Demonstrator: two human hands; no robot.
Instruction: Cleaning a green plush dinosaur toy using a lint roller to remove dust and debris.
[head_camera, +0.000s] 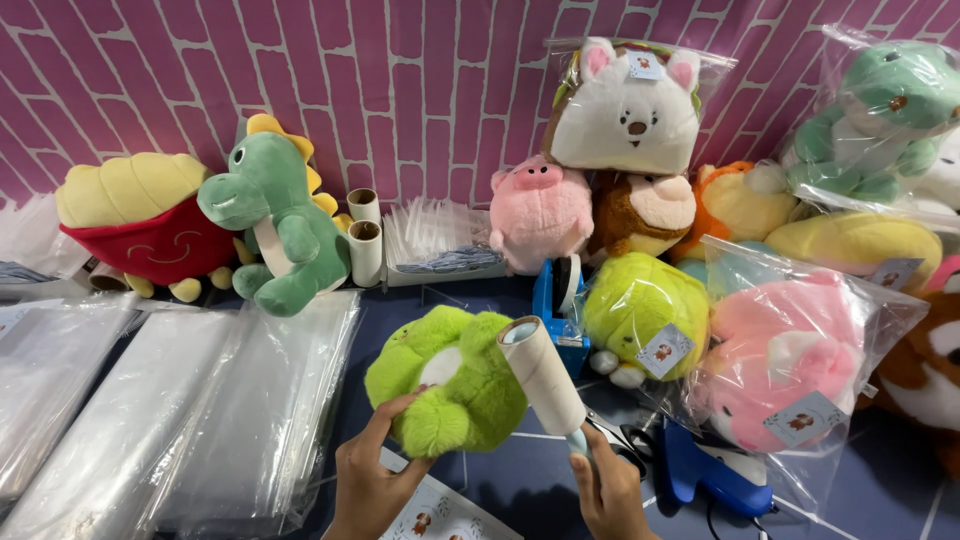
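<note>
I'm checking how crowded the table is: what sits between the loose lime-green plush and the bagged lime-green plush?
In the head view, a blue tape dispenser stands between the loose green plush and the bagged green plush.

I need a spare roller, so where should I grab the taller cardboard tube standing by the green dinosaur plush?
Probably take the taller cardboard tube around its middle, coming from above and in front. It stands upright with the green dinosaur plush tight on its left and the shorter tube just behind, so its front and right sides are freest.
</note>
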